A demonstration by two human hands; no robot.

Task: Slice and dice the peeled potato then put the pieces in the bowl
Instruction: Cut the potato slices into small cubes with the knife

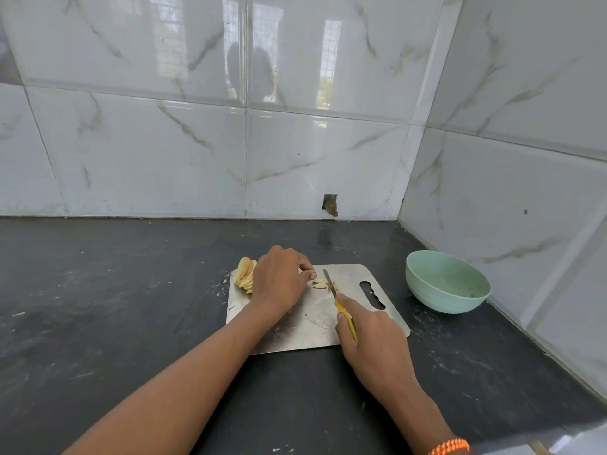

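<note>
Dark stone counter point(115, 307) in a corner of white marble-pattern wall tiles point(147, 152); small chipped hole in the tiles point(330, 205) just above counter level. Steel cutting board point(305, 330) lies flat on the counter, handle cut-out toward the right. Stack of potato slices point(245, 274), leaning on edge, sits at the board's far left corner, partly behind the left hand point(279, 284). Left hand is palm down, fingers curled, fingertips pressing on a few pale potato pieces point(320, 284) near the board's middle. Right hand point(371, 343) grasps the yellow handle of a knife point(338, 303), forefinger laid along the top; blade points away from the person and its edge meets the potato pieces just right of the left fingertips. Light green bowl point(446, 282) stands on the counter to the right of the board, apart from it, near the side wall; no potato visible inside. Orange braided band point(450, 446) on the right wrist.
</note>
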